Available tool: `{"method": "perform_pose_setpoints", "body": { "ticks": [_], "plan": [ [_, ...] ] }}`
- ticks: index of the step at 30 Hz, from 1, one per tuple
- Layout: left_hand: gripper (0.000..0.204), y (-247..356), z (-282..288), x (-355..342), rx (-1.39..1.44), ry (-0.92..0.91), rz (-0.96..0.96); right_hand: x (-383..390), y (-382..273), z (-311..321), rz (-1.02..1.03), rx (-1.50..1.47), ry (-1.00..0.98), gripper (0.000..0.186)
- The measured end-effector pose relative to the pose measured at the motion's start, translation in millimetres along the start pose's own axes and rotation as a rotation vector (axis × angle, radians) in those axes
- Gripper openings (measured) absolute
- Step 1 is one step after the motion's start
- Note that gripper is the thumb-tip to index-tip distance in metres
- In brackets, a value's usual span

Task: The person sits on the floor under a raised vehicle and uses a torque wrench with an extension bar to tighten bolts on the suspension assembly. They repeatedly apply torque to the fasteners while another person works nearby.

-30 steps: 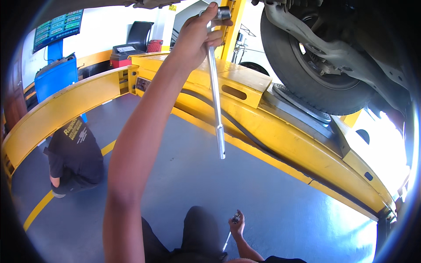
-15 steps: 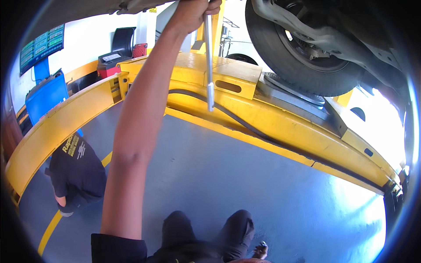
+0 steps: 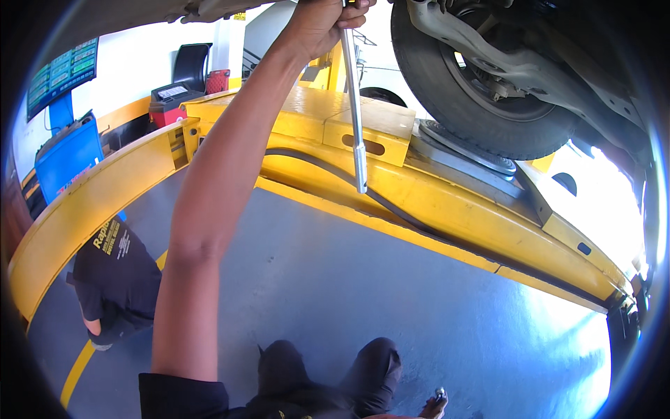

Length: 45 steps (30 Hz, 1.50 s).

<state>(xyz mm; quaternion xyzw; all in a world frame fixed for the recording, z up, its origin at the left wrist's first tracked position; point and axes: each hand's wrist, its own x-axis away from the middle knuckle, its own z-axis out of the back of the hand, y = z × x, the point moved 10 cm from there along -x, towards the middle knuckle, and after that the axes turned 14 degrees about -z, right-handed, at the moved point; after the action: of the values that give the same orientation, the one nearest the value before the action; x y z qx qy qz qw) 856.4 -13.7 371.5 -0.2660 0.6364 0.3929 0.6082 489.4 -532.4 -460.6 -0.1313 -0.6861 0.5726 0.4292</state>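
My left hand (image 3: 322,25) is raised at the top edge beneath the car's underside (image 3: 234,5), its fingers closed round the upper end of a long chrome bar wrench (image 3: 354,105). The bar hangs downward in front of the yellow lift; its top end is mostly hidden by fingers and frame edge. Low at the lower right, my right hand (image 3: 432,408) is closed on a small chrome tool (image 3: 440,395), mostly cut off or hidden.
A tyre (image 3: 433,84) rests on a turn plate (image 3: 467,143) atop the yellow lift (image 3: 447,202). A person in dark clothing (image 3: 112,279) crouches at left behind my arm. A blue cabinet (image 3: 66,157), screen (image 3: 63,70) and red-black machine (image 3: 160,112) stand beyond.
My left hand has risen with the bar to the car's underside, and the bar has since swung slightly right. My right hand has dropped and moved right toward the lower edge.
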Motion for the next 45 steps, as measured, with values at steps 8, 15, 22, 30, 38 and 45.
{"method": "perform_pose_setpoints", "body": {
  "ticks": [8, 15, 22, 30, 38, 45],
  "plan": [
    [0.026, -3.3, 1.7, -0.5, 0.032, -0.033, 0.057, 50.6, -204.5, -96.8, 0.932, 0.412, 0.168, 0.049],
    [0.025, -5.5, 8.7, 1.2, -0.092, -0.036, 0.096, 177.0, -374.2, -158.0, 1.504, -0.046, 0.128, 0.067],
    [0.026, 0.1, 22.9, 4.0, -0.166, 0.237, 0.020, 313.1, -603.1, -262.0, 1.296, -0.279, -0.373, 0.029],
    [0.023, -6.5, 18.8, 24.4, -0.275, 0.358, 0.003, 376.8, -721.8, -327.2, 1.212, -0.323, -0.482, 0.047],
    [0.056, -26.2, -19.9, 128.6, -0.347, 0.229, 0.100, 381.1, -753.9, -368.2, 1.231, -0.211, -0.595, 0.033],
    [0.050, -53.2, -26.4, 182.2, -0.235, 0.236, 0.197, 379.4, -754.7, -373.8, 1.061, -0.130, -0.903, 0.032]
  ]
}}
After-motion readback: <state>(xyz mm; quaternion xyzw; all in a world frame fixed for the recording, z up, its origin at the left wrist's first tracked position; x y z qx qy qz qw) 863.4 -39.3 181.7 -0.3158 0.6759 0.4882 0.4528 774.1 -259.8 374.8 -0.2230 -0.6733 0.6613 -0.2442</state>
